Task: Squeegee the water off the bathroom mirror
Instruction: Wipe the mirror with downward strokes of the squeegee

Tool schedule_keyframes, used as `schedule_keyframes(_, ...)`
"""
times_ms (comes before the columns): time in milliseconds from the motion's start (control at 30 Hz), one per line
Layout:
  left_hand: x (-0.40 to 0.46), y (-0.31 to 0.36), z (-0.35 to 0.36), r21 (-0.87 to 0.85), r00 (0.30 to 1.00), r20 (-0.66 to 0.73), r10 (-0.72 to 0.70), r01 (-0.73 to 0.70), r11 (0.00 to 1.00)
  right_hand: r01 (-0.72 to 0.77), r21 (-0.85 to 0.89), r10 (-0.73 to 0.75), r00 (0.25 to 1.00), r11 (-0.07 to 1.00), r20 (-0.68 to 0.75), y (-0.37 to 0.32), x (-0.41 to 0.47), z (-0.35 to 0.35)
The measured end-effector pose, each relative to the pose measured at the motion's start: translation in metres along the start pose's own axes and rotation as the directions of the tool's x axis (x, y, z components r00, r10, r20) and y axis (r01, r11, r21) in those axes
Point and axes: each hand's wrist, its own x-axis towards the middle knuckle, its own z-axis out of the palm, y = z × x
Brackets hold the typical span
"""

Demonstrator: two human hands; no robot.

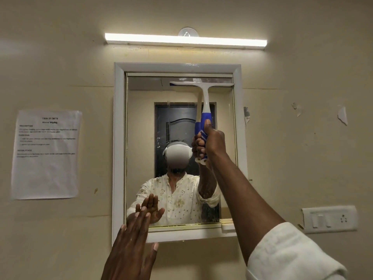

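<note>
A white-framed mirror (141, 118) hangs on the beige wall, with water streaks on its glass. My right hand (213, 141) is shut on the blue-and-white handle of a squeegee (206, 102). The squeegee's blade lies horizontally against the top right of the glass, near the upper frame. My left hand (134, 239) is flat and open, fingers together, pressed against the mirror's lower left corner and bottom frame. The mirror reflects a person in a pale patterned shirt with both arms raised.
A lit tube light (185, 40) runs above the mirror. A printed paper sheet (46, 154) is taped to the wall on the left. A white switch plate (329, 219) sits at the lower right. Peeling paint patches mark the wall at the right.
</note>
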Motion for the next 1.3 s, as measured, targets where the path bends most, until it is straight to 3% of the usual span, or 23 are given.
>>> schedule_keyframes(300, -0.006, 0.011, -0.002, -0.012, 1.000, 0.019, -0.011, 0.011, 1.000, -0.027, -0.036, 0.026, 0.999, 0.999, -0.043, 0.026, -0.031, -0.008)
schedule_keyframes(700, -0.031, 0.011, 0.019, 0.043, 0.982, 0.163, -0.098, 0.092, 0.995, -0.106, 0.010, 0.106, 0.994, 0.994, -0.033, 0.092, -0.097, -0.039)
schedule_keyframes(1300, -0.052, 0.018, 0.010, 0.039, 0.979, 0.161, -0.126, 0.122, 0.992, -0.265, 0.122, 0.274, 0.959, 0.957, -0.071, 0.157, -0.172, -0.065)
